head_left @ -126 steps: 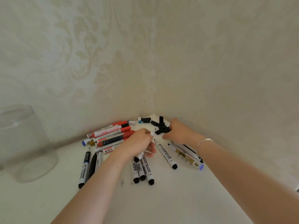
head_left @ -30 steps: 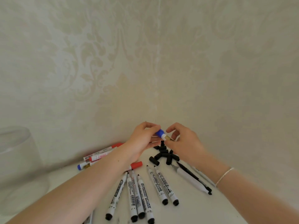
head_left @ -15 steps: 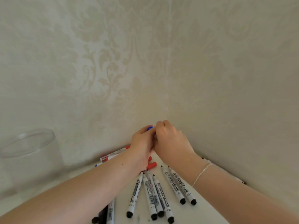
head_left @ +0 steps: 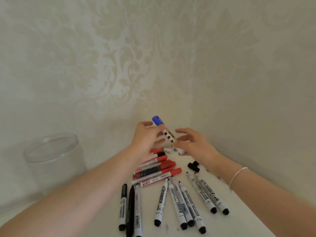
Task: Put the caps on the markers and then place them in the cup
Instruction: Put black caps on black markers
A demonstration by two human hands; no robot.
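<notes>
nearest, below both sets of fingers, a fan of uncapped black whiteboard markers [head_left: 181,204] lies on the white table [head_left: 239,224] with bare tips pointing toward the hands, presumably laid out so each can be picked up and capped in turn. a little farther, just under the left fingers, a bundle of red-capped markers [head_left: 154,171] lies heaped, and under the right wrist sit a few loose black caps [head_left: 194,165], close by where a hand can reach them. above these, raised off the table, the left hand [head_left: 145,142] holds the blue-capped marker [head_left: 165,132] by its barrel, cap end tilted up and away; its fingers look curled round it, though blur softens the grip. the right hand [head_left: 193,144] sits just beside the marker's lower end with fingers spread and relaxed, holding nothing that i can make out, which suggests the cap is now seated. well off to the left of the left fingers stands the clear cup [head_left: 54,161], upright, with no marker visible inside, where this marker likely goes next.
</notes>
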